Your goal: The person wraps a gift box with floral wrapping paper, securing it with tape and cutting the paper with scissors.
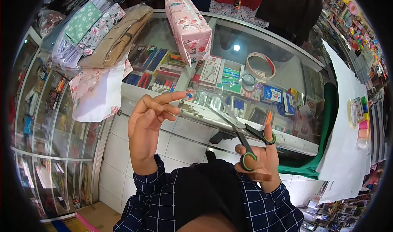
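Note:
My right hand [262, 162] grips a pair of scissors [239, 127] by their black and green handles, thumb and fingers through the loops. The blades are spread apart and point up and left, towards my left hand. My left hand [149, 123] is raised with the index finger stretched right and the other fingers loosely curled; it holds nothing that I can see. Both hands hover in front of a glass counter [286, 68]. A pink floral wrapped box [187, 25] rests on the counter's far side.
Folded fabrics [98, 27] and a floral cloth [96, 93] lie on the counter's left end. Stationery fills the display case beneath the glass. White paper sheets [346, 121] and green cloth [325, 150] drape at the right. A white tiled floor lies below.

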Demonstrator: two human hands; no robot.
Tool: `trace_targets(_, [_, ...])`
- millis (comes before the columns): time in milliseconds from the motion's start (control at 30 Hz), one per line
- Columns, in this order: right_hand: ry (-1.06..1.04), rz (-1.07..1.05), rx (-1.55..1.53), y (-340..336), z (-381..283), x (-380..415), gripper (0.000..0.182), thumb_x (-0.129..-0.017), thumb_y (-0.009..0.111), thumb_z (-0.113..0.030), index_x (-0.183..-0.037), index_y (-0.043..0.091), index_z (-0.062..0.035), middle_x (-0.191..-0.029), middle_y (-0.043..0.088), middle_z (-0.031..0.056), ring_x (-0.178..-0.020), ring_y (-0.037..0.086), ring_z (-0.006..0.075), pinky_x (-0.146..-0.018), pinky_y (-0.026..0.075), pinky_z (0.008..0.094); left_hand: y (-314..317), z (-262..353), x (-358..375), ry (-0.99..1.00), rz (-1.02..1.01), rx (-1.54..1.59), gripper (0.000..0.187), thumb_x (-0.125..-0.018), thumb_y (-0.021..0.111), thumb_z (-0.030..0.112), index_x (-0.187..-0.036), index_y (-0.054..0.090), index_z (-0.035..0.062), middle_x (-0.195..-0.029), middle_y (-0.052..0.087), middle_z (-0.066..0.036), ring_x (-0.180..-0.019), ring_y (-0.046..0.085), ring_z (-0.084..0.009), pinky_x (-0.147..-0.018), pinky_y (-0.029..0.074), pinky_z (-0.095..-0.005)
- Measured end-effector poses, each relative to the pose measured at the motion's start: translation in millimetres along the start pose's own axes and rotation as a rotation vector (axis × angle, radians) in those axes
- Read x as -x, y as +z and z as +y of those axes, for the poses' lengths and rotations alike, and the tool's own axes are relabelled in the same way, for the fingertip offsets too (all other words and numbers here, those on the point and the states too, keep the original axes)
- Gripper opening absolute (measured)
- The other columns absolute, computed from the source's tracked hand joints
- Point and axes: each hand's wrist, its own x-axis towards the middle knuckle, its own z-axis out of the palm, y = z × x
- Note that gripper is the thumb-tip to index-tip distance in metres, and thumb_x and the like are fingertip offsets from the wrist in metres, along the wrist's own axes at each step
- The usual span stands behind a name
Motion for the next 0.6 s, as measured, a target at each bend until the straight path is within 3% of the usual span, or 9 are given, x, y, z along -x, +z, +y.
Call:
trace_targets(167, [0.038, -0.015, 0.007, -3.3, -1.4, 5.3, 0.097, -0.083, 0.035, -0.077, -0.125, 0.031, 0.0114, -0.074, 0.044, 0.0158, -0.076, 0.043, 0.0234, -0.045, 0.058, 0.0332, 11.6, 2.7, -4.4, 0.037, 0.02, -0.08, 0.013, -0.091, 0.044, 0.018, -0.083, 0.046, 0.0079, -0.116, 0.059, -0.031, -0.088, 0.062, -0.0166, -0.079, 0.047, -0.0283])
trace_targets(267, [0.041, -0.009, 0.016, 2.9, -6.6, 9.1, 0.097, -0.084, 0.034, -0.076, -0.125, 0.032, 0.0118, -0.075, 0.045, 0.0169, -0.076, 0.043, 0.0234, -0.045, 0.059, 0.0349, 15.3, 6.6, -6.8, 0.064, 0.053, -0.241, 0.015, -0.092, 0.044, 0.017, -0.08, 0.043, 0.0088, -0.104, 0.065, -0.027, -0.086, 0.062, -0.0155, -0.078, 0.047, -0.0291])
trace_targets(367, [0.039, 0.02, -0.006, 4.3, -8.5, 10.9, 0.097, -0.084, 0.036, -0.076, -0.126, 0.031, 0.0119, -0.078, 0.046, 0.0197, -0.068, 0.053, 0.0275, -0.046, 0.059, 0.0367, 6.2, 6.7, -6.0, 0.062, 0.109, -0.366, 0.019, -0.094, 0.046, 0.015, -0.076, 0.041, 0.0094, -0.09, 0.068, -0.022, -0.083, 0.063, -0.0158, -0.076, 0.047, -0.029])
trace_targets(467, [0.062, 0.041, 0.007, 2.1, -11.5, 13.5, 0.098, -0.083, 0.035, -0.076, -0.127, 0.028, 0.0115, -0.081, 0.046, 0.0212, -0.06, 0.06, 0.0328, -0.048, 0.06, 0.0381, 3.2, 3.0, -2.0, 0.037, 0.193, -0.45, 0.022, -0.092, 0.051, 0.015, -0.073, 0.039, 0.011, -0.082, 0.068, -0.016, -0.069, 0.06, -0.0148, -0.071, 0.045, -0.0271])
trace_targets(600, [0.07, 0.075, 0.04, 10.7, -12.5, 21.5, 0.097, -0.085, 0.034, -0.074, -0.128, 0.025, 0.0124, -0.081, 0.047, 0.0241, -0.057, 0.061, 0.0366, -0.046, 0.06, 0.0383, 1.8, 1.8, -0.9, 0.016, 0.265, -0.473, 0.027, -0.086, 0.058, 0.004, -0.069, 0.038, 0.0109, -0.071, 0.063, -0.008, -0.071, 0.067, -0.018, -0.064, 0.045, -0.0241])
